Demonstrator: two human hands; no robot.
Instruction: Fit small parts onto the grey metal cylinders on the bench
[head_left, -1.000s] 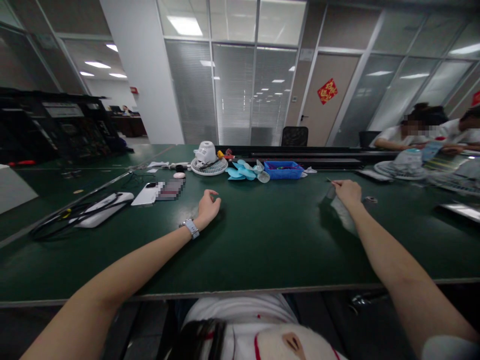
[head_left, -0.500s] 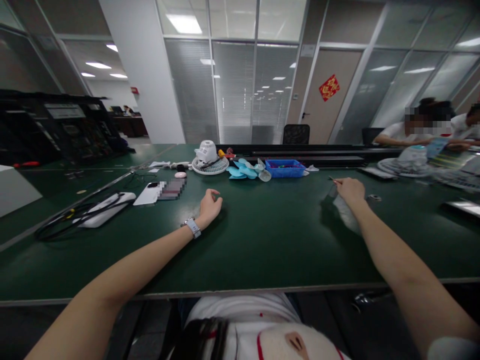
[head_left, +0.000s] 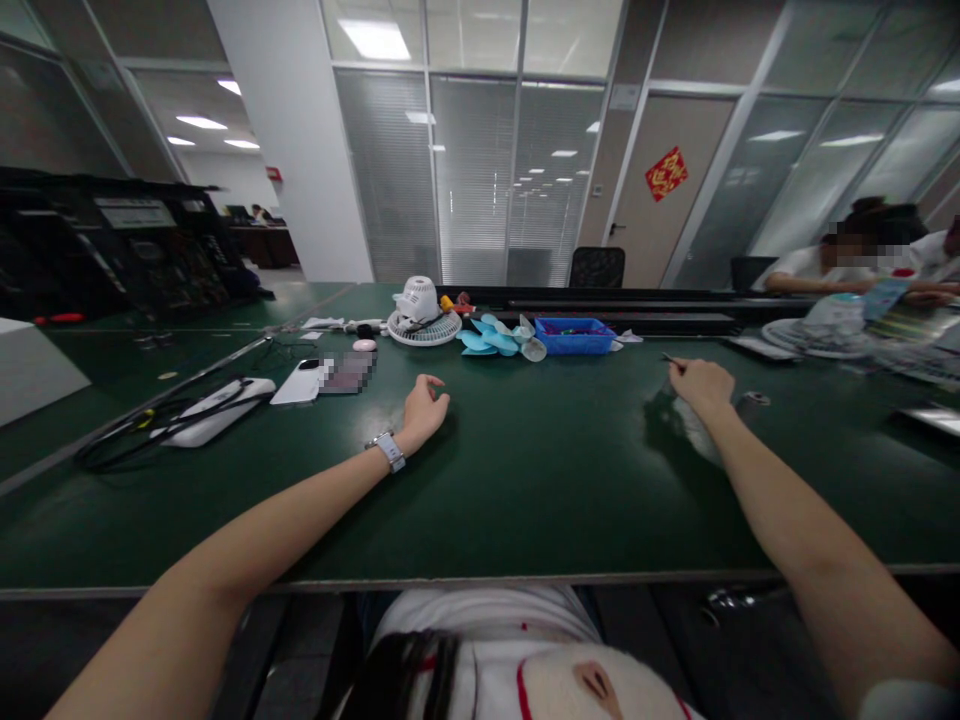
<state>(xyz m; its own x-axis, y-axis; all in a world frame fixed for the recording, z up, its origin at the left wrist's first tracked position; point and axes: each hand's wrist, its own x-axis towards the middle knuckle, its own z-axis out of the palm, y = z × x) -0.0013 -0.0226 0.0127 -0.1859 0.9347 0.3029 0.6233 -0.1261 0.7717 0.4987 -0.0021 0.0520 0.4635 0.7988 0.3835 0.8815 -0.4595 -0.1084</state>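
My left hand [head_left: 424,412], with a watch on its wrist, rests on the green table, left of the middle. Its fingers are loosely curled and apart, and nothing is in them. Farther right, my right hand [head_left: 701,385] is closed in a pinch. A small thin dark piece [head_left: 667,357] sticks out from its fingertips; its kind cannot be made out. Beneath that hand shows a pale, see-through patch [head_left: 697,432], perhaps plastic film or glare. Just right of the wrist lies a small grey ring-shaped part [head_left: 754,398].
At the back stand a white fan housing [head_left: 418,312], light-blue fan blades [head_left: 489,336] and a blue tray [head_left: 574,337] of small parts. On the left lie a phone [head_left: 300,382] and a white device with black cable [head_left: 217,412]. People sit at far right near more fan parts [head_left: 829,322].
The view has shifted slightly. Both hands keep nearly the same place and pose; the pale patch under my right hand looks less bright.
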